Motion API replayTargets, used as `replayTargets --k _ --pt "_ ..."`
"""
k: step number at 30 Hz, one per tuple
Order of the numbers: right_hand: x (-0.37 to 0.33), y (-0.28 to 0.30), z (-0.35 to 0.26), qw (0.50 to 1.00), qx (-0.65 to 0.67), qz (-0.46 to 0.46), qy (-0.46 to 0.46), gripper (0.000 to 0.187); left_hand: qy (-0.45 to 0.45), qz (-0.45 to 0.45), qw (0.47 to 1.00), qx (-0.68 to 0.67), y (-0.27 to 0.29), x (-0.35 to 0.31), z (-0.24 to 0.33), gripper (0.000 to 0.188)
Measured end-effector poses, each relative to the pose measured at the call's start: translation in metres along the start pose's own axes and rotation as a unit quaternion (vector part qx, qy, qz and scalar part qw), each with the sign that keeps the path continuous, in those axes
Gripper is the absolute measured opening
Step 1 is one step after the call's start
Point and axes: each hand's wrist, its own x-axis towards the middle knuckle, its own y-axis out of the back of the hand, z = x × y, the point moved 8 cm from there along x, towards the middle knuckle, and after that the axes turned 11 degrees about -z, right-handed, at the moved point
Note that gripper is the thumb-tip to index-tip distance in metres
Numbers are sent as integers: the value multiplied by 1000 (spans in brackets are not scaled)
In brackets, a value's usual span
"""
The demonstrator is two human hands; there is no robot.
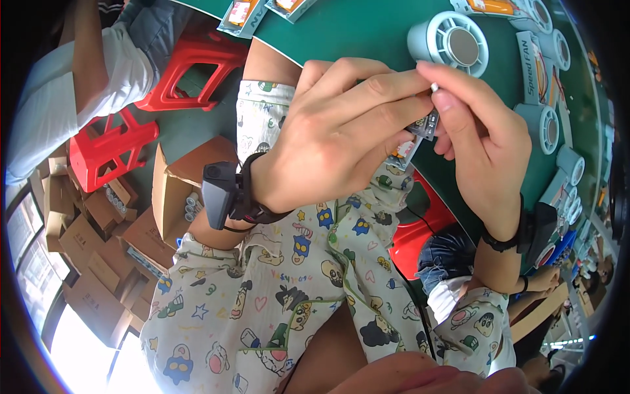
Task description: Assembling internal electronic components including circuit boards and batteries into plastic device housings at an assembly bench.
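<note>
My left hand [335, 128] and my right hand [482, 141] meet above the near edge of the green table. Right thumb and forefinger pinch a tiny white piece [434, 87], which looks like a wire plug. Beneath the left fingers, a dark printed part [425, 125] shows, with a silver-and-orange part [402, 152] just below it. The left fingers are closed over these parts and hide most of them. Whether the two parts are joined, I cannot tell. Just beyond my fingertips stands a light blue round fan housing [448, 44] with a grey disc at its centre.
More light blue fan bodies [548, 128] and flat fan casings [530, 65] line the right of the green table [354, 33]. Bagged parts [241, 16] lie at its far edge. Red stools [190, 72], cardboard boxes [98, 262] and a seated person [85, 85] are at left.
</note>
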Motion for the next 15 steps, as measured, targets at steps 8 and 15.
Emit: replayTargets --k 8,15 --pt "1 1 -9 975 -108 -91 170 25 -22 -39 999 -18 -1 1 -5 38" --pt "-3 1 -29 939 -246 -97 222 18 -33 -55 998 4 0 1 -5 36"
